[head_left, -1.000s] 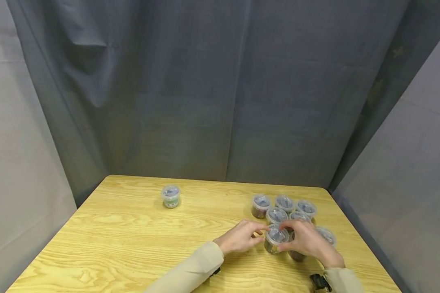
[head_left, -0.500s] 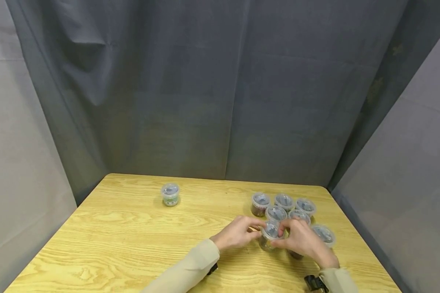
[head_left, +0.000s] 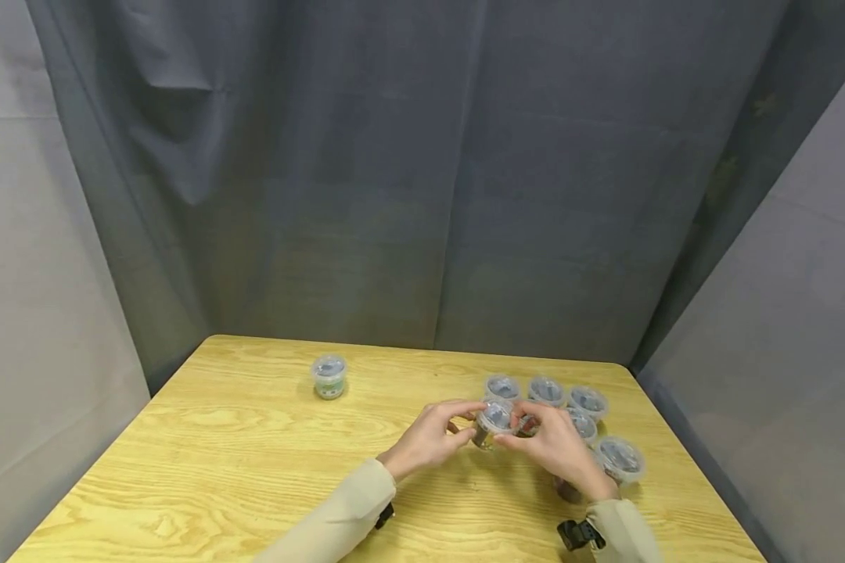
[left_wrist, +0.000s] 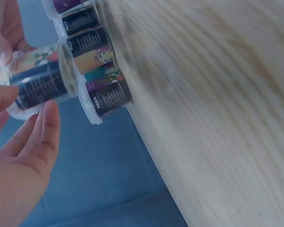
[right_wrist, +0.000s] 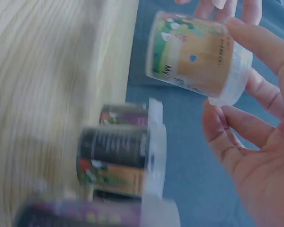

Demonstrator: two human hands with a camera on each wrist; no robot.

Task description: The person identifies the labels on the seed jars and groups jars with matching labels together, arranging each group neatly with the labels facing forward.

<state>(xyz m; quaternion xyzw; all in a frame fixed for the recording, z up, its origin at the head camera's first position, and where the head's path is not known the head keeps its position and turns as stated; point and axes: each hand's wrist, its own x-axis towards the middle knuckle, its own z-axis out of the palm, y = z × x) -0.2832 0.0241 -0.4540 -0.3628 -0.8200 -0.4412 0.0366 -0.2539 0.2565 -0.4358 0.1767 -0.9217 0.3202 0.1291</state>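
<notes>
A small clear plastic tub point(head_left: 494, 417) with a translucent lid is raised off the table between both hands, slightly tilted. The left hand point(head_left: 428, 439) holds its left side with thumb and fingers. On the other side, the right hand point(head_left: 555, 447) pinches the tub near its lid. In the right wrist view, the tub's label point(right_wrist: 194, 56) is orange and green with printed letters; the left wrist view shows a black panel point(left_wrist: 41, 85) on it. Several similar lidded tubs point(head_left: 545, 391) stand close behind and beside the right hand, which partly hides some.
One lone tub point(head_left: 329, 377) with a green label stands at the back left of the wooden table point(head_left: 239, 453). Another tub point(head_left: 620, 460) sits right of the right hand. A dark grey curtain point(head_left: 338, 195) hangs behind the table's back edge, with pale panels point(head_left: 782, 336) at the sides.
Both hands have lifted the tub from the front of the group and carried it left and a little away from the person. The other tubs stay where they were.
</notes>
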